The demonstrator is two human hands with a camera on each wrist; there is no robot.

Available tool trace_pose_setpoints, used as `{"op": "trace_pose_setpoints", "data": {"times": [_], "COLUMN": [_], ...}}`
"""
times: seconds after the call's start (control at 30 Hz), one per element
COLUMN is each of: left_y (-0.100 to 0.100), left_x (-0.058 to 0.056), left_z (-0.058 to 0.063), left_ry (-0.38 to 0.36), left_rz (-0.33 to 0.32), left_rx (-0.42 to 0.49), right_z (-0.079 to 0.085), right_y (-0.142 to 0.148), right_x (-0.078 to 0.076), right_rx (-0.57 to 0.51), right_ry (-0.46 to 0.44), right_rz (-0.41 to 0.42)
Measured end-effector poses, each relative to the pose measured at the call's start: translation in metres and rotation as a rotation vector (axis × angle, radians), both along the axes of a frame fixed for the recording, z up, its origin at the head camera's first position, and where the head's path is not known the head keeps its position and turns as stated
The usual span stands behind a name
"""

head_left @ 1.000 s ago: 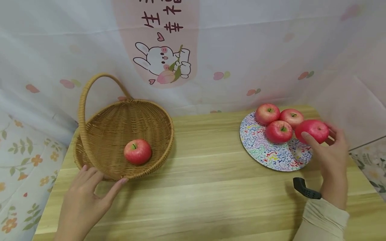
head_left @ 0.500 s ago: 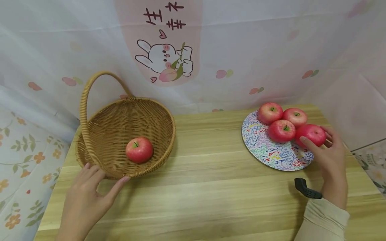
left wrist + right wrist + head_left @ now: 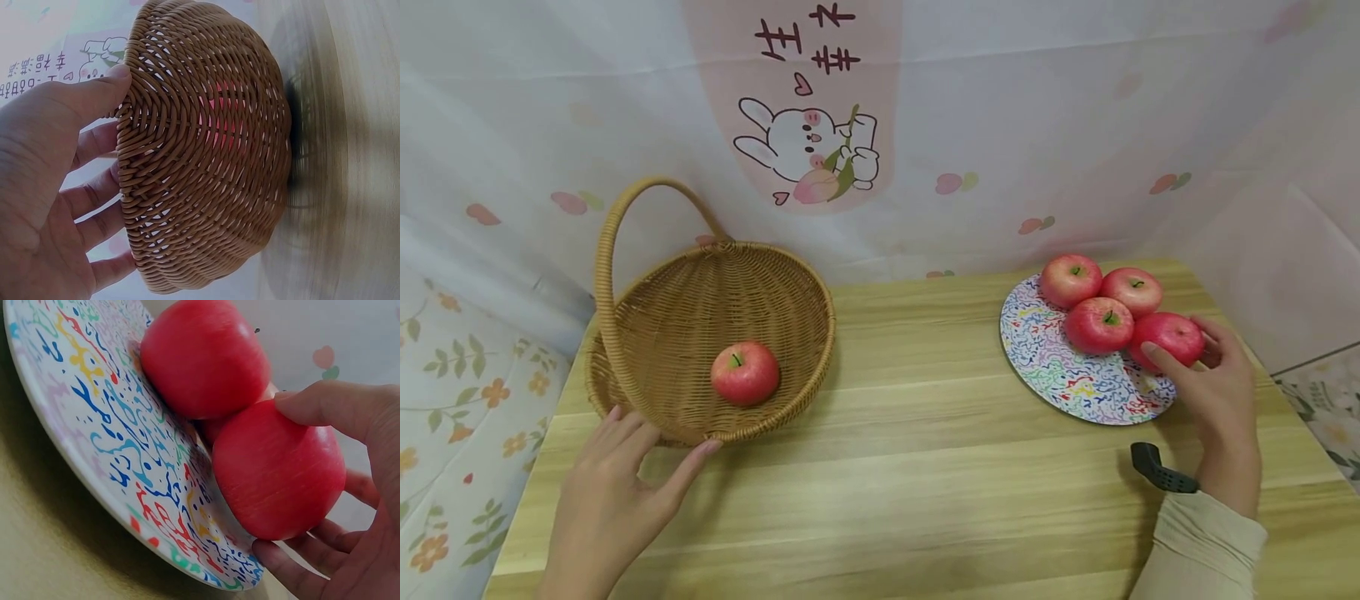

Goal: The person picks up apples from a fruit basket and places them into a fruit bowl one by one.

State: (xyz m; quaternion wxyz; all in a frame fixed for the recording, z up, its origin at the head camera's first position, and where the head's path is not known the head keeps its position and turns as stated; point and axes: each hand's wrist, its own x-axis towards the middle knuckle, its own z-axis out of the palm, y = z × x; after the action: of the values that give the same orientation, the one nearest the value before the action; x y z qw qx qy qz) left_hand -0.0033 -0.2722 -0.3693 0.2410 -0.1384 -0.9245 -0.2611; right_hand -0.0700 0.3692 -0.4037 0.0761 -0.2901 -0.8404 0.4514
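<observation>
My left hand (image 3: 613,492) grips the near rim of the wicker basket (image 3: 808,333), thumb and fingers on either side of it. The fingers reach behind the rim in the left wrist view. Inside the basket lies one red apple (image 3: 745,372), stem up. On the right, my right hand (image 3: 1217,387) holds another red apple (image 3: 281,472) low over the patterned round plate (image 3: 1052,367), thumb on one side and fingers on the other. That apple sits close against its neighbour (image 3: 1099,325). Two more apples, one (image 3: 1071,281) at the back left and one (image 3: 1132,290) behind, share the plate.
The basket's tall handle (image 3: 606,275) arches up at its left side. Wooden tabletop (image 3: 917,400) stretches between basket and plate. A printed cloth (image 3: 970,108) hangs right behind the table. Below the right wrist juts a black curved piece (image 3: 1157,471).
The right hand has brought its apple down and slightly left, closer to the other apples on the plate. My left hand stays at the basket rim. The head view has shifted a little.
</observation>
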Motion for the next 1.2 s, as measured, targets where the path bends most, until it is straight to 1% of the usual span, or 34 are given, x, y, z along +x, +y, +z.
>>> {"op": "trace_pose_setpoints", "data": {"times": [0.17, 0.43, 0.57, 0.77, 1.2], "left_y": [0.0002, 0.0009, 0.0012, 0.0012, 0.0008], "left_x": [-0.0012, -0.0016, -0.0015, -0.0011, -0.0006], "left_z": [0.0006, 0.0020, 0.0025, 0.0026, 0.0021], "left_ry": [0.000, -0.008, -0.008, -0.005, -0.003], "left_rz": [-0.003, 0.005, 0.002, 0.008, 0.007], "left_rx": [-0.002, -0.010, -0.007, -0.011, -0.012], "right_z": [0.0014, 0.0029, 0.0035, 0.0032, 0.0059], "right_y": [-0.0005, -0.0027, -0.0031, -0.0038, -0.0026], "right_x": [-0.0009, -0.0022, -0.0026, -0.0036, -0.0014], "right_rx": [0.038, 0.056, 0.091, 0.158, 0.167], "right_ry": [-0.032, -0.060, -0.072, -0.065, -0.088], "right_rz": [0.018, 0.021, 0.049, 0.086, 0.151]}}
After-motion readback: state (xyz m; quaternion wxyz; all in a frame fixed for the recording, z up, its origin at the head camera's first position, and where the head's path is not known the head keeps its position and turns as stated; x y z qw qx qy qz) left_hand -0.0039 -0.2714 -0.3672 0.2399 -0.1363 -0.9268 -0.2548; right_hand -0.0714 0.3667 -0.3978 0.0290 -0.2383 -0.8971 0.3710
